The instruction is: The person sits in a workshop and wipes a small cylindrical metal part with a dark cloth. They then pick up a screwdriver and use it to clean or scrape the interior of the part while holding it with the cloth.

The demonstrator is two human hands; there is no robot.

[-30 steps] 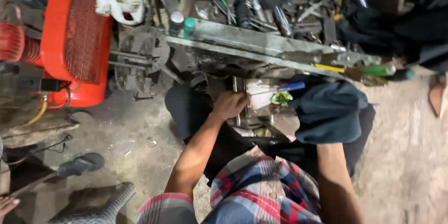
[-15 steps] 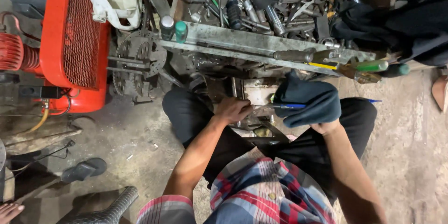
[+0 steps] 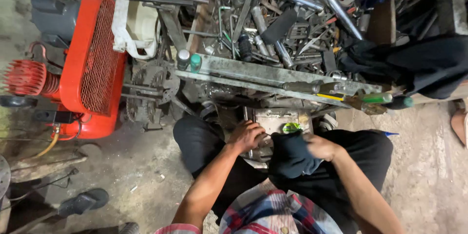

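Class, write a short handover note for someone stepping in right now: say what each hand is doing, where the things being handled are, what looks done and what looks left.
Left hand: resting closed on the metal part held between the knees.
Right hand: gripping a dark cloth bunched against the same part.
A small green-and-yellow item lies on the part just above the cloth.
Done: part steadied, cloth in place on it.
Left: cannot tell how much of the part is wiped; its near side is hidden by the cloth.
Red machine stands to the left, untouched.

One red compressor point(image 3: 83, 68), one dark cloth point(image 3: 292, 158), one metal part point(image 3: 280, 119) — two hands point(image 3: 246, 135), two capped bottles point(image 3: 189, 61)
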